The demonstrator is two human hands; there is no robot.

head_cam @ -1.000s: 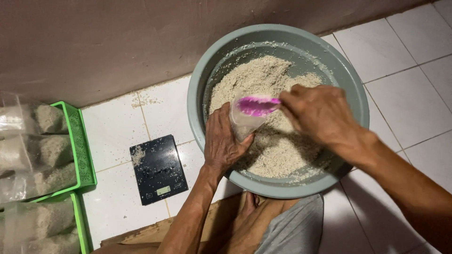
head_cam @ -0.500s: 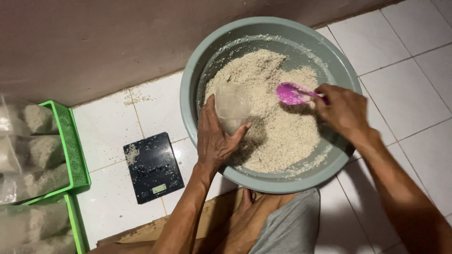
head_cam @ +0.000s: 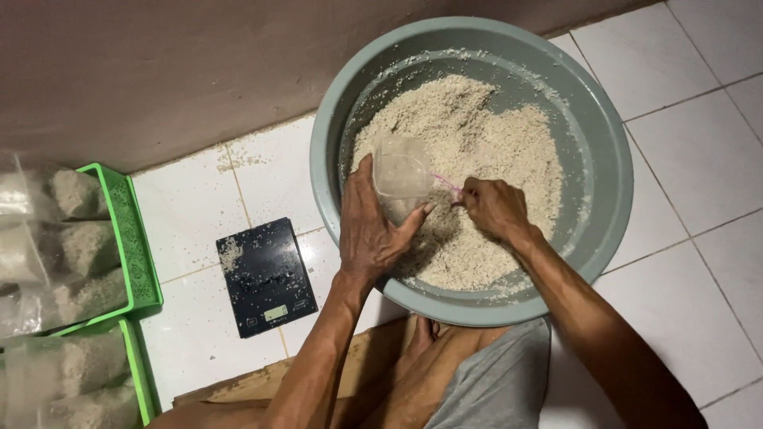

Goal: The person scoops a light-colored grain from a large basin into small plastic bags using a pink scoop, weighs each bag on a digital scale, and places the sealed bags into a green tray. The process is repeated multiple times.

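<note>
Left hand (head_cam: 373,230) wrapped around a small clear plastic bag (head_cam: 400,175), thumb on the right side, fingers closed about its lower half, mouth held up over the heap. Right hand (head_cam: 493,208) clenched on the handle of a pink scoop (head_cam: 447,186), only a sliver of pink showing between fist and bag, bowl of the scoop hidden behind the film. Bag partly filled with pale husked grain (head_cam: 485,151), hanging above the middle-left of a big grey-green plastic basin (head_cam: 604,143), itself heaped with the same grain.

Likely a soft, limp thing to handle: thin film, slippery, no shape of its own, growing heavier with each scoop. Best held low around the filled belly, as here, or pinched at the rim to keep the mouth open; a loose grip probably lets it sag and spill. Grain loose and free-running, light by the scoop.

Basin resting on a white tiled floor (head_cam: 683,71) with dark grout lines, a few spilled grains near the far wall. Plain brown wall (head_cam: 159,71) along the far side. Black digital kitchen scale (head_cam: 266,278) flat on the tiles just left of the basin, dusted with grain at one corner. Further left, green plastic baskets (head_cam: 135,254) holding filled clear bags (head_cam: 71,246). Bare knees and grey shorts (head_cam: 501,381) at the near edge.
</note>
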